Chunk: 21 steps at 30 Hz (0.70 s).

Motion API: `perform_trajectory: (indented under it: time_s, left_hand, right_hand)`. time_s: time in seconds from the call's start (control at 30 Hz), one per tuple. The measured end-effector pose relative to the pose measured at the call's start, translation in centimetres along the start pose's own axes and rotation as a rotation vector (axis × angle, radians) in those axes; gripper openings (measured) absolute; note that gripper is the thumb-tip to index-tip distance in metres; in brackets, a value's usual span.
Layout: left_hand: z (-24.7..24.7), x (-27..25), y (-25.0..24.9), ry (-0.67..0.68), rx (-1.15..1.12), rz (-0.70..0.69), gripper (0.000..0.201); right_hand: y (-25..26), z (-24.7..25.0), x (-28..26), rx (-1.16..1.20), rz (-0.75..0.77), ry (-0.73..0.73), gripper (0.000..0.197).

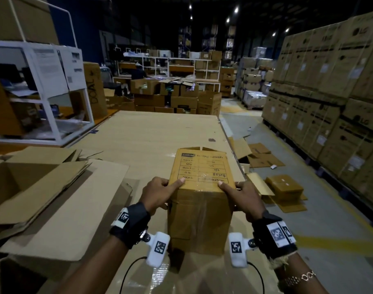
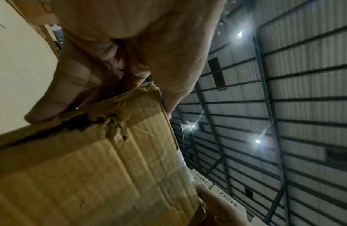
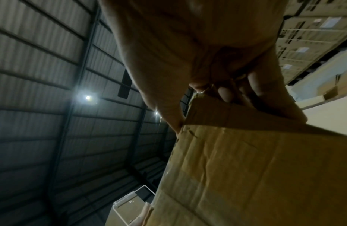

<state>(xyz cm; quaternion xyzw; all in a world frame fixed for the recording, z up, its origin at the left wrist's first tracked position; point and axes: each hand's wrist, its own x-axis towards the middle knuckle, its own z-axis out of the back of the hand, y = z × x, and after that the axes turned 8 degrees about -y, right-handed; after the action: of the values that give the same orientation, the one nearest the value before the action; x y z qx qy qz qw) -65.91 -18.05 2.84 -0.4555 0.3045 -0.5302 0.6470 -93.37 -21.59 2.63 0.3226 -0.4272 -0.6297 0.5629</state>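
A tall brown cardboard box with a printed label on its top face stands on a large cardboard-covered table. My left hand grips its near left top corner, thumb on the top face, fingers down the side. My right hand grips the near right top corner the same way. In the left wrist view the fingers curl over a torn edge of the box. The right wrist view has the box under my right hand's fingers.
Flattened cartons and an open box lie on the table to the left. A white metal rack stands at the back left. Stacked cartons on pallets line the right aisle. Loose cardboard litters the floor at right.
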Motion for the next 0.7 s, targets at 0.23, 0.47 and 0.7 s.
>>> perform_trajectory:
  time_s: [0.23, 0.47, 0.7]
  left_hand:
    - [1.8, -1.2, 0.4, 0.046, -0.051, -0.130, 0.056]
    - [2.3, -3.8, 3.6, 0.058, -0.160, -0.178, 0.051]
    - [0.0, -8.3, 8.1, 0.023, -0.324, -0.096, 0.067]
  right_hand:
    - [-0.4, 0.9, -3.0, 0.166, 0.115, 0.105, 0.052]
    - [-3.1, -0.1, -6.6, 0.212, 0.248, 0.128, 0.062]
    - [-7.3, -1.2, -9.4, 0.242, 0.233, 0.130, 0.084]
